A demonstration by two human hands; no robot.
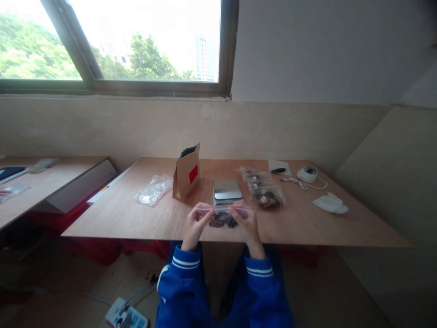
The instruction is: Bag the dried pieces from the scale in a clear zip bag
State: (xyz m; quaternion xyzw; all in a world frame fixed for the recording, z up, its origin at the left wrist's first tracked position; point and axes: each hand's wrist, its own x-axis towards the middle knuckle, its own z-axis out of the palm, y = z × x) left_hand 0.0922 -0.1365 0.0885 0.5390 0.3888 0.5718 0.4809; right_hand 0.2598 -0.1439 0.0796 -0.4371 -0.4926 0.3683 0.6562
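Wooden table (136, 214) — both hands (194, 225) pinch clear plastic zip bag (223, 216).

Wooden table (307, 223), beige tiled wall (102, 127), bright window (136, 41), concrete floor (341, 296)

wooden table (307, 223), paper pouch (186, 173), scale (227, 189)

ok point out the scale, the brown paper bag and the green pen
scale (227, 188), head view, middle of its steel platform
brown paper bag (185, 176), head view, front face left of the red label
green pen (278, 170), head view, its green barrel
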